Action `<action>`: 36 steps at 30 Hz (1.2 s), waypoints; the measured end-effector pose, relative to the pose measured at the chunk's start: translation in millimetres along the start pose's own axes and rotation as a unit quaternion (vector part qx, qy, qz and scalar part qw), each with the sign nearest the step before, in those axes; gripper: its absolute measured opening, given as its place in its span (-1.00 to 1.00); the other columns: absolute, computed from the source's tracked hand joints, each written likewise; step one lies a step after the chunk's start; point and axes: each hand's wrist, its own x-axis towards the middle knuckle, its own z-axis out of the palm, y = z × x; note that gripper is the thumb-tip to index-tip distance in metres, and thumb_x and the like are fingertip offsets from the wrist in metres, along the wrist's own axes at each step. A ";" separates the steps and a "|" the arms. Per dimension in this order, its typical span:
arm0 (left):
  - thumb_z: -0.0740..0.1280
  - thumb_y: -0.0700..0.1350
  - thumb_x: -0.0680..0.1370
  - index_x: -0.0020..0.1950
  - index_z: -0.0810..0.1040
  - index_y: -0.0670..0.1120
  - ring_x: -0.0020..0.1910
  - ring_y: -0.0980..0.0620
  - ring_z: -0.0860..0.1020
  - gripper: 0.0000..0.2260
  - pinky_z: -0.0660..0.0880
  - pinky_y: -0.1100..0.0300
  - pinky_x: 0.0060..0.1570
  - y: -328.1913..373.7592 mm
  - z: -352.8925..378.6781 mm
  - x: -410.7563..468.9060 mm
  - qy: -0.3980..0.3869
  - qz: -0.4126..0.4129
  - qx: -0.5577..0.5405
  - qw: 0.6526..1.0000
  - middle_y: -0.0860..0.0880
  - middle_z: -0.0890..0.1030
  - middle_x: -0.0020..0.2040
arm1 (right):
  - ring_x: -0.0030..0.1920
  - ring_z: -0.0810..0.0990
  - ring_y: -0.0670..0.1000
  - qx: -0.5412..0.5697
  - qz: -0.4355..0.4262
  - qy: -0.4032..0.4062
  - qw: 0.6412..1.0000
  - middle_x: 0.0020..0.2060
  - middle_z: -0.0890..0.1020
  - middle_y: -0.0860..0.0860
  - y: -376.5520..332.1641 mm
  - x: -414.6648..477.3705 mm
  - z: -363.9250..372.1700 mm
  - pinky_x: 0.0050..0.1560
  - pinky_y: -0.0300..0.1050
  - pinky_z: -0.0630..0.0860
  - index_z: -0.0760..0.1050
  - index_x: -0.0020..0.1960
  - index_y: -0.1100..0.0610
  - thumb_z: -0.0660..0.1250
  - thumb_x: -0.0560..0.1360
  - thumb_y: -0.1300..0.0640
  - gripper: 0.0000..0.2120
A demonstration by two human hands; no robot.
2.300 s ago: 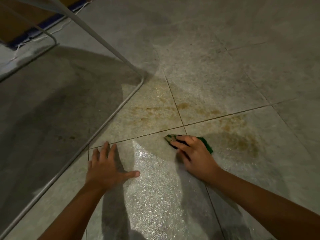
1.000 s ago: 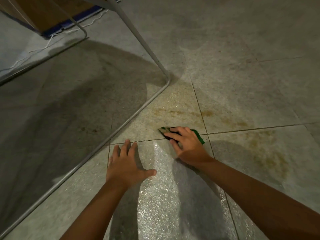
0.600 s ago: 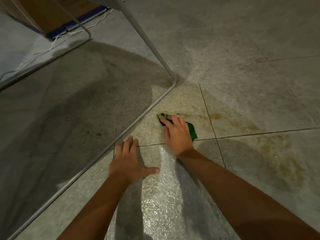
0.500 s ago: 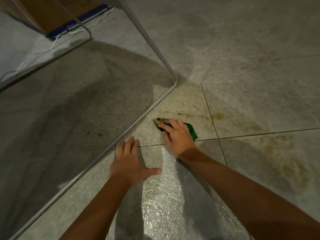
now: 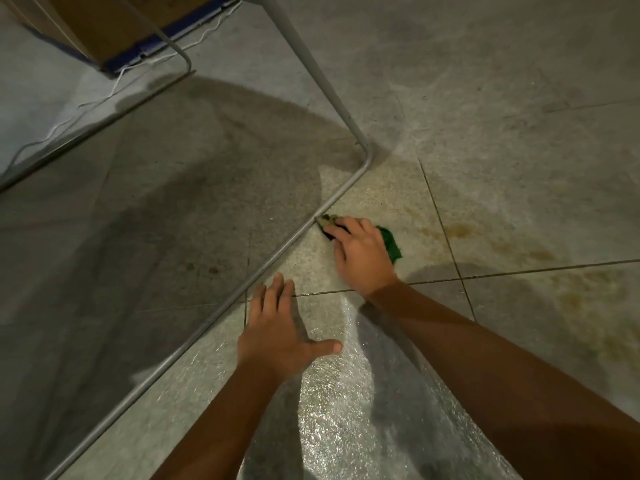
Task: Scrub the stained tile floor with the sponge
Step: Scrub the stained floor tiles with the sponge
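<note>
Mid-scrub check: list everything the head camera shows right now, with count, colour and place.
sponge: one, green with a soiled pale tip, under the right hand, tip by the metal tube
stains: several, yellow-brown, on tiles right of the sponge
tile floor: grey, dark grout lines, throughout
wet patch: one, shiny, between the forearms
metal tube frame: two bent legs, pale grey, across the left half
cardboard box: one, brown, top left
blue strip: one, under the box
cord: one, white, on the floor by the box
left hand: flat on the floor
right hand: fingers grip the sponge
</note>
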 end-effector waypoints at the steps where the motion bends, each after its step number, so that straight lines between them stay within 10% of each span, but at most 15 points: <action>1: 0.31 0.47 0.23 0.56 -0.19 -0.01 0.52 -0.01 -0.25 0.13 0.08 -0.05 0.46 0.0 0.1 0.0 0.000 0.000 0.000 1.000 0.10 -0.23 0.54 | -0.07 0.53 0.14 0.009 -0.023 -0.020 1.000 -0.05 0.61 0.08 -3.4 -3.3 0.3 -0.03 0.02 0.46 0.61 0.07 0.19 0.12 0.46 0.16 -0.66; 18: 0.30 0.49 0.22 0.55 -0.19 0.01 0.52 0.00 -0.25 0.14 0.16 -0.08 0.43 -1.6 2.1 0.0 0.007 -0.001 -0.001 1.000 0.12 -0.22 0.54 | -0.08 0.56 0.17 -0.043 -0.151 -0.039 0.987 0.03 0.62 0.11 0.5 -20.9 -8.3 -0.06 0.04 0.49 0.64 0.06 0.04 0.43 0.29 0.30 -0.63; 27: 0.31 0.48 0.23 0.55 -0.20 0.02 0.52 0.00 -0.25 0.13 0.16 -0.08 0.43 -0.2 0.7 -1.7 0.006 -0.003 -0.005 1.000 0.14 -0.24 0.54 | -0.10 0.54 0.16 -0.062 0.025 0.106 0.992 -0.02 0.62 0.13 23.8 -34.7 -16.8 -0.09 -0.04 0.44 0.62 0.05 0.17 0.16 0.41 0.22 -0.67; 36: 0.29 0.48 0.24 0.55 -0.22 0.01 0.52 -0.01 -0.27 0.13 0.11 -0.08 0.44 0.6 -0.1 -2.3 -0.001 -0.006 0.008 1.000 0.12 -0.25 0.54 | -0.10 0.55 0.08 -0.032 -0.085 0.008 0.996 -0.06 0.63 0.03 -19.7 -33.8 0.2 -0.08 -0.05 0.48 0.61 0.07 0.16 0.16 0.43 0.18 -0.69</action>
